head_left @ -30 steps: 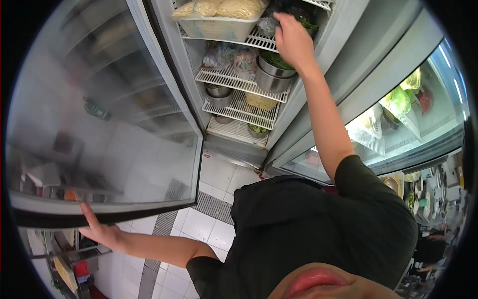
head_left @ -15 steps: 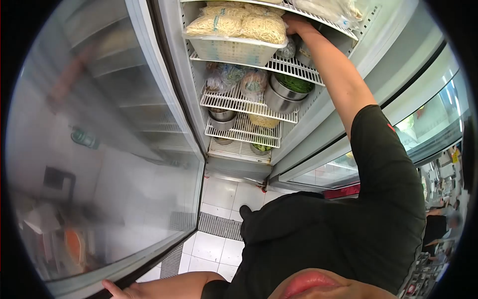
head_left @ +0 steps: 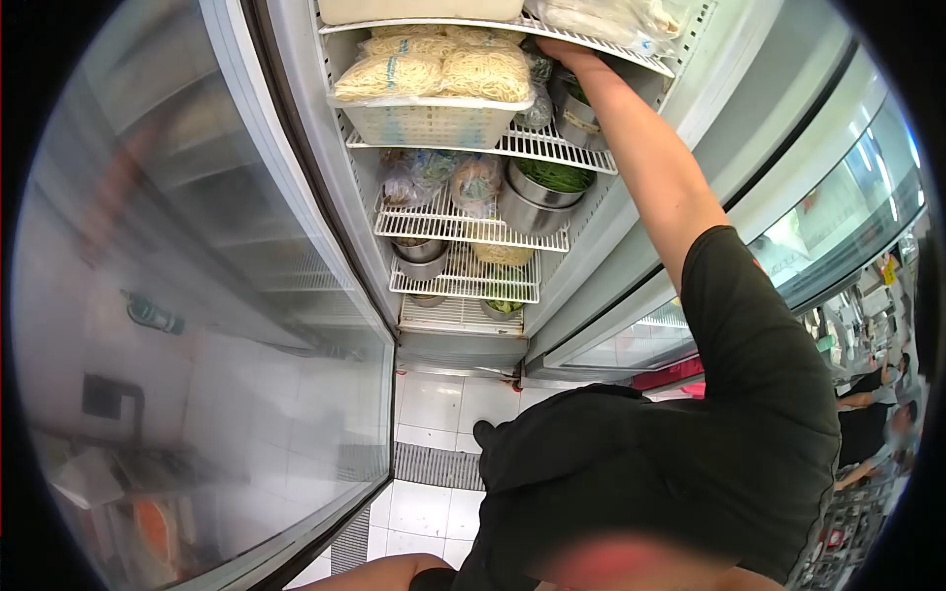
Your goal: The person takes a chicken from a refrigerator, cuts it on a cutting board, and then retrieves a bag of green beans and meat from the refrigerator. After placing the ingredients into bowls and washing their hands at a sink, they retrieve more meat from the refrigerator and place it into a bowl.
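Note:
My right hand (head_left: 560,47) reaches into an upright fridge, on the shelf that carries a white plastic basket (head_left: 429,126). Bags of yellow noodles (head_left: 434,74) fill that basket. The hand is just right of the noodles, above a knotted plastic bag (head_left: 535,110) and a metal pot (head_left: 581,120). Its fingers are hidden under the upper shelf edge, so I cannot tell what they hold. My left forearm (head_left: 370,574) runs along the bottom edge towards the glass door, and the left hand is out of frame.
The glass fridge door (head_left: 286,364) stands open on the left. Lower wire shelves (head_left: 463,229) hold bagged food, metal pots of greens (head_left: 552,175) and a metal bowl (head_left: 503,308). A glass display case (head_left: 838,227) is at right. People (head_left: 867,433) stand far right.
The view has tilted up, so the shelves sit lower and further left. My left hand has dropped out of the frame. My right hand stays inside the same shelf.

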The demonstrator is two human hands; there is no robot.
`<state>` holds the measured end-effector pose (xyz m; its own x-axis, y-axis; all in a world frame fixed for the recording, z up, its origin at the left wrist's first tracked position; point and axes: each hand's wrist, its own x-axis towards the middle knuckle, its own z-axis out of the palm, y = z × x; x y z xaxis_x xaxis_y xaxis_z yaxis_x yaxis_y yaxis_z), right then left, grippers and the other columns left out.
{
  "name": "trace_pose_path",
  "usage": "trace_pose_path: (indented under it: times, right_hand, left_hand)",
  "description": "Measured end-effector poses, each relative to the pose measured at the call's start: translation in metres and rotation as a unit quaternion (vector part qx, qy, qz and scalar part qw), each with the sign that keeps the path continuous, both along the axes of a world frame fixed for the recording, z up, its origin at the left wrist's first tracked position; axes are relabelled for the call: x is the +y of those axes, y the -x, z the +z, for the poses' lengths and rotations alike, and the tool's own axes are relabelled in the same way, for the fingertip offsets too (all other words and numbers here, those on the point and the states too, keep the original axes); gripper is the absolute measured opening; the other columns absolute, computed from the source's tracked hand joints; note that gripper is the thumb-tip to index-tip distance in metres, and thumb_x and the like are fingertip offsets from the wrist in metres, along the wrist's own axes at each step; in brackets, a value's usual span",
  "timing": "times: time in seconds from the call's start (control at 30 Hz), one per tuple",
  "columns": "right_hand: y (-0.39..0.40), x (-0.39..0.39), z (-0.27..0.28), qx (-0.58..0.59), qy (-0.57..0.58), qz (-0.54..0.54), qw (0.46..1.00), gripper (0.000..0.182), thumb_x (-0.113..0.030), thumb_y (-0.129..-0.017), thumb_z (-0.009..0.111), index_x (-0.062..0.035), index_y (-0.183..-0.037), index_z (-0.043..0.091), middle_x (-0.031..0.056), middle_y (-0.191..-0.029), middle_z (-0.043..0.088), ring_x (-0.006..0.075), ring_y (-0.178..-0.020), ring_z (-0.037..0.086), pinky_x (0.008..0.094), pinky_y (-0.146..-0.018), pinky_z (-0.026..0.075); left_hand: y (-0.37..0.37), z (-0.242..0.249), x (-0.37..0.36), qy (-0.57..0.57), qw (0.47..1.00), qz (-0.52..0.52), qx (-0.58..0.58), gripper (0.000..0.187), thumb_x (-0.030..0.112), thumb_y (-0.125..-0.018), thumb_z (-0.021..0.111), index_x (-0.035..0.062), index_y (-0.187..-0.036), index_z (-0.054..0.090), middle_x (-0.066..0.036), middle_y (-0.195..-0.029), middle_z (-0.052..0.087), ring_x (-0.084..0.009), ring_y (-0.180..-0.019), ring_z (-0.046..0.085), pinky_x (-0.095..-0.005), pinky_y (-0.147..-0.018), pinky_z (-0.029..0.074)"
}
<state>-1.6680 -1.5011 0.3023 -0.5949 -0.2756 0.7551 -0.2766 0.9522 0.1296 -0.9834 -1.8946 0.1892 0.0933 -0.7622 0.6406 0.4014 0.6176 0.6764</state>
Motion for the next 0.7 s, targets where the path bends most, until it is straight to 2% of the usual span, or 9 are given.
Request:
trace_pose_path:
  times: [0.17, 0.2, 0.23, 0.3, 0.37, 0.4, 0.43, 0.53, 0.7]
  right_hand:
    - [-0.023, -0.007, -0.032, 0.098, 0.073, -0.026, 0.992, 0.047, -0.021, -0.085, 0.060, -0.0061, -0.130, 0.060, 0.0187, -0.135, 0.060, 0.0368, -0.121, 0.059, 0.0430, -0.103, 0.048]
    - [-0.047, -0.010, -0.026, -0.014, 0.076, -0.072, 0.994, 0.052, -0.027, -0.086, 0.061, -0.0105, -0.135, 0.057, 0.0177, -0.144, 0.053, 0.0354, -0.132, 0.050, 0.0393, -0.111, 0.042]
    - [-0.068, -0.016, -0.014, -0.110, 0.127, -0.071, 0.983, 0.047, -0.025, -0.084, 0.062, -0.0101, -0.129, 0.061, 0.0191, -0.139, 0.056, 0.0354, -0.128, 0.053, 0.0412, -0.106, 0.043]
    - [-0.086, -0.010, -0.022, -0.068, 0.133, -0.004, 0.989, 0.033, -0.020, -0.085, 0.063, -0.0075, -0.115, 0.066, 0.0191, -0.121, 0.066, 0.0366, -0.111, 0.062, 0.0439, -0.094, 0.049]
    - [-0.100, -0.007, -0.039, -0.021, 0.178, 0.063, 0.982, 0.026, -0.016, -0.085, 0.063, -0.0069, -0.109, 0.066, 0.0179, -0.110, 0.067, 0.0365, -0.101, 0.064, 0.0442, -0.086, 0.051]
    - [-0.108, -0.006, -0.046, 0.028, 0.221, 0.127, 0.967, 0.019, -0.011, -0.084, 0.062, -0.0064, -0.102, 0.067, 0.0168, -0.099, 0.069, 0.0365, -0.091, 0.067, 0.0444, -0.079, 0.052]
    - [-0.120, -0.010, -0.049, 0.029, 0.223, 0.128, 0.966, 0.019, -0.011, -0.084, 0.062, -0.0064, -0.102, 0.067, 0.0168, -0.099, 0.069, 0.0365, -0.091, 0.067, 0.0444, -0.079, 0.052]
    - [-0.144, -0.014, -0.065, 0.175, 0.194, 0.261, 0.929, 0.024, -0.009, -0.078, 0.065, -0.0067, -0.102, 0.067, 0.0150, -0.091, 0.069, 0.0341, -0.085, 0.067, 0.0421, -0.073, 0.054]
    - [-0.185, -0.017, -0.069, 0.183, 0.116, 0.175, 0.960, 0.024, -0.013, -0.075, 0.071, -0.0049, -0.097, 0.066, 0.0109, -0.089, 0.069, 0.0311, -0.084, 0.064, 0.0408, -0.075, 0.052]
  left_hand:
    - [-0.018, -0.022, -0.005, -0.060, 0.998, 0.003, -0.012, 0.055, 0.031, -0.084, 0.079, -0.0032, -0.120, 0.056, -0.013, -0.115, 0.057, -0.0216, -0.097, 0.054, -0.0362, -0.081, 0.045]
    - [-0.024, -0.027, -0.008, -0.074, 0.997, 0.004, -0.015, 0.059, 0.031, -0.084, 0.079, -0.0041, -0.124, 0.055, -0.014, -0.119, 0.056, -0.0228, -0.102, 0.053, -0.0375, -0.085, 0.045]
    - [-0.030, -0.032, -0.011, -0.088, 0.996, 0.007, -0.017, 0.062, 0.031, -0.084, 0.079, -0.0051, -0.127, 0.053, -0.015, -0.124, 0.055, -0.0240, -0.107, 0.053, -0.0388, -0.089, 0.045]
    - [-0.043, -0.042, -0.022, -0.122, 0.992, 0.007, -0.029, 0.069, 0.031, -0.084, 0.079, -0.0070, -0.133, 0.049, -0.017, -0.133, 0.053, -0.0265, -0.117, 0.052, -0.0415, -0.097, 0.045]
    - [-0.055, -0.054, -0.028, -0.136, 0.990, 0.006, -0.036, 0.076, 0.030, -0.083, 0.079, -0.0090, -0.140, 0.046, -0.019, -0.141, 0.051, -0.0289, -0.126, 0.052, -0.0442, -0.106, 0.045]
    - [-0.055, -0.055, -0.028, -0.131, 0.991, 0.006, -0.037, 0.078, 0.032, -0.083, 0.080, -0.0093, -0.140, 0.046, -0.019, -0.141, 0.051, -0.0291, -0.126, 0.052, -0.0443, -0.105, 0.045]
    - [-0.056, -0.056, -0.027, -0.126, 0.991, 0.006, -0.037, 0.079, 0.033, -0.082, 0.081, -0.0096, -0.139, 0.046, -0.019, -0.141, 0.050, -0.0292, -0.126, 0.052, -0.0444, -0.105, 0.045]
    - [-0.051, -0.051, -0.018, -0.118, 0.992, 0.004, -0.039, 0.081, 0.035, -0.081, 0.082, -0.0101, -0.139, 0.046, -0.020, -0.141, 0.050, -0.0296, -0.125, 0.052, -0.0446, -0.104, 0.046]
    - [-0.038, -0.037, 0.010, -0.109, 0.993, 0.013, -0.031, 0.082, 0.035, -0.081, 0.082, -0.0100, -0.140, 0.045, -0.020, -0.141, 0.050, -0.0302, -0.124, 0.052, -0.0450, -0.104, 0.046]
